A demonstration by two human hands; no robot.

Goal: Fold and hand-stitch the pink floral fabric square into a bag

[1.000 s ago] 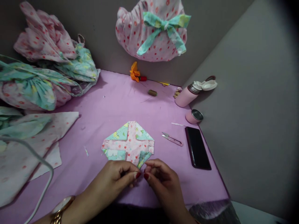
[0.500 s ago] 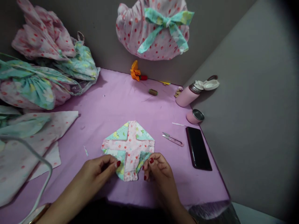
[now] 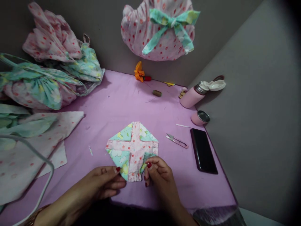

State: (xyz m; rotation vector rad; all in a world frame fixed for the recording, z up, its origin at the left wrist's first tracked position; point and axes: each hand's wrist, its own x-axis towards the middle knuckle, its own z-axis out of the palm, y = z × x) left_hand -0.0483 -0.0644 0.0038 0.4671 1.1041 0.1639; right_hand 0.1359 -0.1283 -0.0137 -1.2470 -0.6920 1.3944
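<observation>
A sewn fabric piece (image 3: 135, 150) lies on the lilac cloth, with a pink dotted cross and green floral corner patches. My left hand (image 3: 105, 182) grips its lower left edge, thumb on top and fingers beneath. At the lower right patch, my right hand (image 3: 158, 175) pinches the fabric between thumb and fingertips; that corner is partly covered by the fingers. Whether a needle is also in the right hand, I cannot tell. A pair of thread snips (image 3: 177, 141) rests to the right of the piece.
A phone (image 3: 204, 150), a pink flask (image 3: 192, 96) and its cup (image 3: 200, 118) stand along the right edge. Behind are a thread spool (image 3: 157, 93) and an orange cloth flower (image 3: 139, 72). Fabric bags (image 3: 42, 84) and cut cloth (image 3: 47, 135) fill the left; a bowed pouch (image 3: 157, 34) hangs above.
My left hand has slid down along the lower left edge, and its fingers now reach under the fabric. My right hand keeps its pinch. The whole view has shifted slightly.
</observation>
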